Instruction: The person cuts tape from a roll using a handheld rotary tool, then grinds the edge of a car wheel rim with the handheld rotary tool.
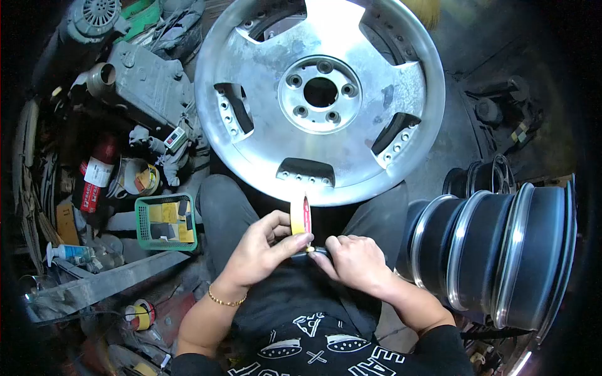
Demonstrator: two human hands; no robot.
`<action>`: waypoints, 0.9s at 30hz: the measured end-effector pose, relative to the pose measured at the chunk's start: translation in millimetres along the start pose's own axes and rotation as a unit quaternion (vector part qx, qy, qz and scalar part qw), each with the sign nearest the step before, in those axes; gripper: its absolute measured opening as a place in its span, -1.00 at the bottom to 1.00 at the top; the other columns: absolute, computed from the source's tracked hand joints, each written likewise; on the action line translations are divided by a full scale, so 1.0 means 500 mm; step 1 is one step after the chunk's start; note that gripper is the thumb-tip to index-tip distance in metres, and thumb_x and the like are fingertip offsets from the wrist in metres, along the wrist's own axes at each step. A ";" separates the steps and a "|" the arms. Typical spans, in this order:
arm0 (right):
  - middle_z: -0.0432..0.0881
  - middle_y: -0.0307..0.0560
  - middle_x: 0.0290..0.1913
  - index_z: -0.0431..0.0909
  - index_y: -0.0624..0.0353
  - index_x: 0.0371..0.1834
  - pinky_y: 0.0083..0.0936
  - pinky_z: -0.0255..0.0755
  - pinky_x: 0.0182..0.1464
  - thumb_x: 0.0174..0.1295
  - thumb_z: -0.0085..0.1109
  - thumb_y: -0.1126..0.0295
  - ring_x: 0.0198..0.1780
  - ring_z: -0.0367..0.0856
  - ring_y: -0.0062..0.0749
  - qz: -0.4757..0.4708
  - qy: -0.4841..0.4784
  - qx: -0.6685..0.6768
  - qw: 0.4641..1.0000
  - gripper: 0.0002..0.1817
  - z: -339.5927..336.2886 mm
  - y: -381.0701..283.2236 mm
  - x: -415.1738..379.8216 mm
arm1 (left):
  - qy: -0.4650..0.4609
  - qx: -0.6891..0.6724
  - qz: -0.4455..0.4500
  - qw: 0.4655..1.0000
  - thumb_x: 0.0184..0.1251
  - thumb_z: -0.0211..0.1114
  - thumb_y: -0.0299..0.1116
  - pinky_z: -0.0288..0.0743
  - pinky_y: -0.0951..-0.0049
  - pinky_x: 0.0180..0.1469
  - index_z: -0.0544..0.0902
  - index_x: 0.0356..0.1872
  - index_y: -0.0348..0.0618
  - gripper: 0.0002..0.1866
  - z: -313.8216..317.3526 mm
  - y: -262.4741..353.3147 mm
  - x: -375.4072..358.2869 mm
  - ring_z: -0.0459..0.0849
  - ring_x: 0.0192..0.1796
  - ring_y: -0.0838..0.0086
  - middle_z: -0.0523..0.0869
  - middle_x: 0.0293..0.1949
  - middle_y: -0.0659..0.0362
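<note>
A roll of yellow tape [297, 216] with a red inner core stands on edge between the fingers and thumb of my left hand [260, 250]. My right hand [356, 260] is closed around a slim dark tool [321, 251], most of it hidden by the fingers. Its pale tip points left and meets my left thumb just below the roll. Beyond both hands, a large silver wheel rim [263, 141] with five bolt holes leans face up in front of my knees.
On the right, several dark rims with shiny lips [480, 250] are stacked sideways. A green basket [139, 222] of sandpaper pieces sits to the left, near a red and white roll [97, 175] and a grey machine [147, 84]. A metal bar [113, 282] crosses the lower left.
</note>
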State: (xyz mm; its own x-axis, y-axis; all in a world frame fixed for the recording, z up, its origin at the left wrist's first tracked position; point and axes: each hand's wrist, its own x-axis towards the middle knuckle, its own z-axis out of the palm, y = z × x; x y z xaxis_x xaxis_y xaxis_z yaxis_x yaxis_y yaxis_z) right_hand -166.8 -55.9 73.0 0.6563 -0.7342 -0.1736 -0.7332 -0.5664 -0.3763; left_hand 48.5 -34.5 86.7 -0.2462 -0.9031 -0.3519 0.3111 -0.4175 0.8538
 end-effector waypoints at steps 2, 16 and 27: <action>0.66 0.09 -0.53 0.54 0.21 -0.46 -0.25 0.61 -0.38 0.33 0.16 0.00 -0.44 0.72 -0.08 0.006 0.035 -0.015 0.999 -0.55 0.000 0.009 0.009 | -0.037 0.012 0.045 0.998 0.38 0.34 -0.42 0.48 0.48 0.14 0.56 0.00 -0.31 -0.74 -0.002 -0.002 -0.014 0.63 0.03 0.54 0.71 -0.06 0.11; 0.60 -0.04 -0.56 0.52 0.15 -0.50 -0.33 0.55 -0.35 0.28 0.25 0.06 -0.46 0.66 -0.18 0.035 0.118 -0.064 0.990 -0.61 -0.021 0.029 0.016 | -0.241 -0.091 -0.024 0.966 0.47 -0.07 0.30 0.58 0.36 0.04 0.58 0.01 -0.60 -0.13 -0.104 -0.120 0.032 0.78 -0.21 0.22 0.76 -0.43 -0.11; 0.54 -0.09 -0.52 0.51 0.15 -0.47 -0.37 0.49 -0.32 0.23 0.29 0.10 -0.43 0.58 -0.23 -0.001 0.150 -0.083 0.985 -0.65 0.010 0.030 0.031 | 0.011 0.019 -0.074 0.997 0.53 0.15 -0.29 0.53 0.62 -0.41 0.62 -0.18 -0.35 -0.74 0.000 -0.134 0.058 0.67 -0.42 0.56 0.67 -0.44 0.18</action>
State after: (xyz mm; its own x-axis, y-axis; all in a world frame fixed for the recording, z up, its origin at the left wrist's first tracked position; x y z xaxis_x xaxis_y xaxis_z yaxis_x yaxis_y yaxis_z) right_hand -166.4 -74.1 60.3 0.5939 -0.7966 0.1128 -0.7675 -0.6030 -0.2175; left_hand 20.6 -32.7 19.0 -0.2666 -0.8344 -0.4825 0.2372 -0.5420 0.8062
